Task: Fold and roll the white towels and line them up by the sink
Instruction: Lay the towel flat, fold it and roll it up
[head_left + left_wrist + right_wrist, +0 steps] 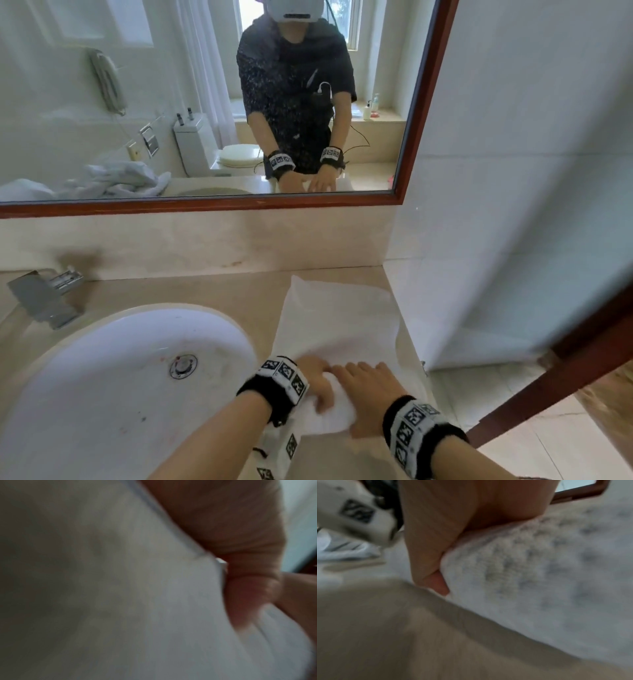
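Beige stone makes up the counter (178, 291) we are working at, with one white oval sink (102, 377) set into it and one long mirror (205, 102) in a red-brown frame on the wall above.

Our fingers (436, 582) curl round the near, rolled end of one white towel (337, 325). Our left hand (317, 383) has its fingers bent over the top of the roll, and our right hand (371, 394) lies across it from the other side, thumb tucked against the fluffy pile, as the right wrist view shows. Both hands hold the roll between them, touching each other over it. In the left wrist view the towel (137, 601) fills nearly the whole picture, blurred, with a finger pressed into it.

That towel lies on the counter just to the right of the sink. Its near end is a thick, short roll; the rest stretches away flat toward the wall, a long folded strip with a slightly wrinkled right edge.

Each wrist wears one black band with black-and-white square markers, two in all. One square chrome tap (44, 298) stands at the back left of the sink. Reflected in the mirror, one crumpled heap of white towels (116, 181) lies on the counter's left side.
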`<control>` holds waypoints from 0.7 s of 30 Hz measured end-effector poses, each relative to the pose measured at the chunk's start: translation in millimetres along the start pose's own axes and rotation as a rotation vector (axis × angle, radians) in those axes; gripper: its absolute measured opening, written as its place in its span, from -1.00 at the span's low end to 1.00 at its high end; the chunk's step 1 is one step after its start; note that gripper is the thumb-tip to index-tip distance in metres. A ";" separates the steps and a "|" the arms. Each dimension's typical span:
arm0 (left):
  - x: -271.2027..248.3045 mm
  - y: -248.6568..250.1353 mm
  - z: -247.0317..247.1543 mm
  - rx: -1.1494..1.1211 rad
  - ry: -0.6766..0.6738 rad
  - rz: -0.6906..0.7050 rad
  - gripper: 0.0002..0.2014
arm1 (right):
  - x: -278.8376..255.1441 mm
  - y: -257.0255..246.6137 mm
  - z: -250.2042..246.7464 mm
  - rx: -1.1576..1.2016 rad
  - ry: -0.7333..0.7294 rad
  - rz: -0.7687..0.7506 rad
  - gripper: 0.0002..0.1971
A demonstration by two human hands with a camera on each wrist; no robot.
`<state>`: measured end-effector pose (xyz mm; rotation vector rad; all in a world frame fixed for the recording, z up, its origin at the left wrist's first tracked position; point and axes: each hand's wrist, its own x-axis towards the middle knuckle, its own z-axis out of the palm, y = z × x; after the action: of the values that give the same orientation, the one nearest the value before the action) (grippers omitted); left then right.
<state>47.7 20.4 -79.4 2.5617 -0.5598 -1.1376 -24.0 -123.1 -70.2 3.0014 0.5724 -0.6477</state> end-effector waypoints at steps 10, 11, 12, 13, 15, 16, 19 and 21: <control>-21.6 7.2 12.9 0.578 0.351 0.018 -0.44 | 25.1 19.0 -21.7 0.238 -0.006 0.069 -0.19; -16.7 13.3 2.1 0.516 0.363 0.022 -0.52 | 21.4 17.0 -16.2 0.137 0.065 0.031 -0.17; -14.6 16.0 -10.5 0.474 0.337 0.026 -0.61 | 18.0 15.7 -11.3 0.071 0.116 0.019 -0.12; -7.6 15.0 -18.1 0.414 0.288 0.018 -0.72 | 15.4 16.1 -7.9 0.035 0.144 0.034 -0.05; 3.2 9.1 -26.6 0.324 0.173 -0.025 -0.76 | 16.1 21.6 -6.7 0.009 0.131 0.083 0.00; 10.1 3.0 -24.7 0.261 0.102 -0.067 -0.67 | 18.1 24.8 -9.5 0.004 0.097 0.092 -0.04; 21.3 -7.8 -11.0 0.180 0.113 -0.030 -0.37 | 30.8 34.9 -22.6 0.064 -0.017 0.070 -0.19; 6.7 -2.5 -2.7 0.310 0.259 0.073 -0.31 | 41.1 41.1 -32.0 0.146 -0.094 0.111 -0.18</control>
<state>54.4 19.8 -83.0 2.8604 -0.8093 -0.7253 38.0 -144.2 -59.9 3.0867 0.3667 -0.8524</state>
